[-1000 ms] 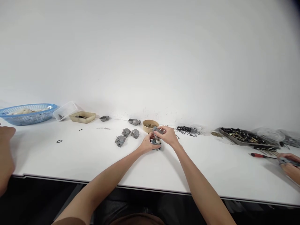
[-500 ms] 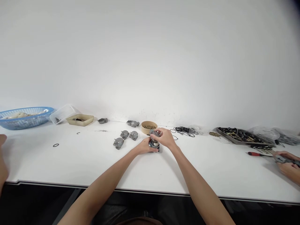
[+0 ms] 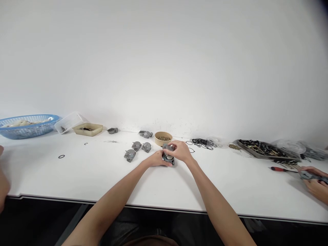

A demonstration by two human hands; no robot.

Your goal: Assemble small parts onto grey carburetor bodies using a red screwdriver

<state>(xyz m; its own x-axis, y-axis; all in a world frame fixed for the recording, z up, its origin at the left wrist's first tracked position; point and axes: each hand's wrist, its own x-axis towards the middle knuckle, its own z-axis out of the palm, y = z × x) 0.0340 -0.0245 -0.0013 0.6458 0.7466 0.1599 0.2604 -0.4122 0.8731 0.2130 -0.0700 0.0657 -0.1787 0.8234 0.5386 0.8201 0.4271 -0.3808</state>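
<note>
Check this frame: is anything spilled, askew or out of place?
At left, the clear plastic box looks tilted rather than flat, beside the tan tray. A lone black ring lies well apart from the black ring pile. Small brass pieces lie loose beside the dark tray; whether spilled or placed there, I can't tell.

Fingers of the left hand (image 3: 156, 159) and right hand (image 3: 180, 150) partly mask the gray metal part (image 3: 165, 147) between them. The left edge crops a blue basket (image 3: 32, 131) and a neighbor's arm (image 3: 3, 184); the right edge clips a co-worker's forearm (image 3: 323, 195). Brassy bits (image 3: 164, 138) in a round tub (image 3: 160, 142) are too small to identify.
</note>
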